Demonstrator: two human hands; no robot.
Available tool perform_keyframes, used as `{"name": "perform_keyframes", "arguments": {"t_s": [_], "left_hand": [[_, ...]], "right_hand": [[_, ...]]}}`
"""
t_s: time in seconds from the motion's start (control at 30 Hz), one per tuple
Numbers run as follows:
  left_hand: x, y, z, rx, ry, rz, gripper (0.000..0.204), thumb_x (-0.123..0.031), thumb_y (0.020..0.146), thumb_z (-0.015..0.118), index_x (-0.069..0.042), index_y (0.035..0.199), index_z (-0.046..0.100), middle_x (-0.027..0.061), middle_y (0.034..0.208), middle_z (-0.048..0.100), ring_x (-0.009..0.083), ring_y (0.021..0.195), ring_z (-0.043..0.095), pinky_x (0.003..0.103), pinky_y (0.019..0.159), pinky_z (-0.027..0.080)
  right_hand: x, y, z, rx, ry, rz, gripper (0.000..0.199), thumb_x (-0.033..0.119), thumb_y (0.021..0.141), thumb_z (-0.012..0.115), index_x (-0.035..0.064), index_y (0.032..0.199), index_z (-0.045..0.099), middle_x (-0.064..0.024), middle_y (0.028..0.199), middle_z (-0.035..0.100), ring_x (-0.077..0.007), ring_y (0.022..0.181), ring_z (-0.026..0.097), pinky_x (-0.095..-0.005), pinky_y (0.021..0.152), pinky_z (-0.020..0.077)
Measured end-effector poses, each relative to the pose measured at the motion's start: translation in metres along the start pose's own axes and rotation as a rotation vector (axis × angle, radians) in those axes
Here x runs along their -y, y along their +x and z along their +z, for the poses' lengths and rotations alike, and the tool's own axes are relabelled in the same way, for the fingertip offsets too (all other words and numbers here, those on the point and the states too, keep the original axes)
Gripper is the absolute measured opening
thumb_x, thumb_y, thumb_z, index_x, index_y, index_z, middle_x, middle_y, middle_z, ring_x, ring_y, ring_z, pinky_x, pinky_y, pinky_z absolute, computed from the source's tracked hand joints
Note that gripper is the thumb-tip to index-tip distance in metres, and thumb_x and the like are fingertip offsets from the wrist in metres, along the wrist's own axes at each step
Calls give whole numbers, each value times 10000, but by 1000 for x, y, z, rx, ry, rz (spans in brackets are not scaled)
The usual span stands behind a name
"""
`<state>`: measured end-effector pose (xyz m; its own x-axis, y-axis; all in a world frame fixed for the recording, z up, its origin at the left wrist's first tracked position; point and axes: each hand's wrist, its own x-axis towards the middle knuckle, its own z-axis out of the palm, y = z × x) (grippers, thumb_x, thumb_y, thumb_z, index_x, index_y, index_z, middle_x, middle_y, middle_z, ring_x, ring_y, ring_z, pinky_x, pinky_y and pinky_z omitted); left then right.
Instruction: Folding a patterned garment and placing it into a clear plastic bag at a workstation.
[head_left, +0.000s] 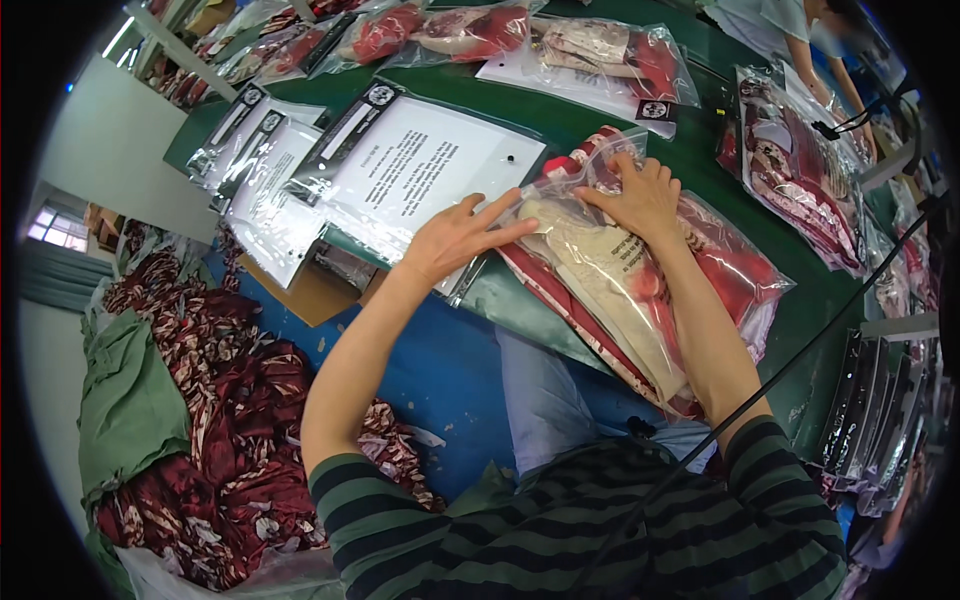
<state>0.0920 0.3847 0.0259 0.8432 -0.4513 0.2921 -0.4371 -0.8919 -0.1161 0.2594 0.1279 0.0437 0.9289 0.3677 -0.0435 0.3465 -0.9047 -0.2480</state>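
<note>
Head view: a clear bag (626, 256) holding cream-and-red fabric (598, 282) lies at four o'clock from the left hand (452, 240), six from the right hand (643, 200), both spread-fingered, merely touching it.

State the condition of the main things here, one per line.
Left hand: fingers spread at the edge of the clear plastic bag
Right hand: on that bag
Clear plastic bag: filled, seal unclear
Large white-sheeted sleeve: lying flat
Patterned red cloth: heaped
Green cloth: lying on that cloth

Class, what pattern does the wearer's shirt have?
The shirt has dark green and blackish stripes, clearest in the head view.
</note>
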Motion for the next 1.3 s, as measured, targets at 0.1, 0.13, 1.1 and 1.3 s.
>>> {"name": "perform_keyframes", "arguments": {"t_s": [0.1,0.13,1.1,1.3], "left_hand": [[15,14,-6,18,25,154,576,-67,891,575,-305,1413,523,19,1499,478,315,1297,519,366,957,553],[20,18,-10,30,48,223,518,-94,916,558,-278,1400,537,11,1512,468,306,1320,502,361,973,547],[-1,-27,33,-278,-54,-798,349,-309,905,723,-56,1142,681,172,888,716,341,761,660,433,687,504],[-39,0,-4,11,-369,-1025,288,-232,874,706,-37,1068,620,174,1006,680,379,869,629,474,739,508]], "right_hand": [[-3,3,5,-58,-53,5,872,854,687,633,161,1217,612,-200,1168,538,-383,1087,511,-474,957,366],[-3,3,7,-86,-73,-5,862,842,694,639,156,1215,613,-192,1127,545,-376,1052,520,-470,944,375],[-17,-64,-2,-307,221,-668,257,148,850,639,-1,1032,537,-212,1028,538,-387,849,530,-465,760,435],[-75,-57,-31,-360,458,-480,349,164,902,643,-25,1178,543,-222,1109,586,-405,956,567,-442,844,457]]}}
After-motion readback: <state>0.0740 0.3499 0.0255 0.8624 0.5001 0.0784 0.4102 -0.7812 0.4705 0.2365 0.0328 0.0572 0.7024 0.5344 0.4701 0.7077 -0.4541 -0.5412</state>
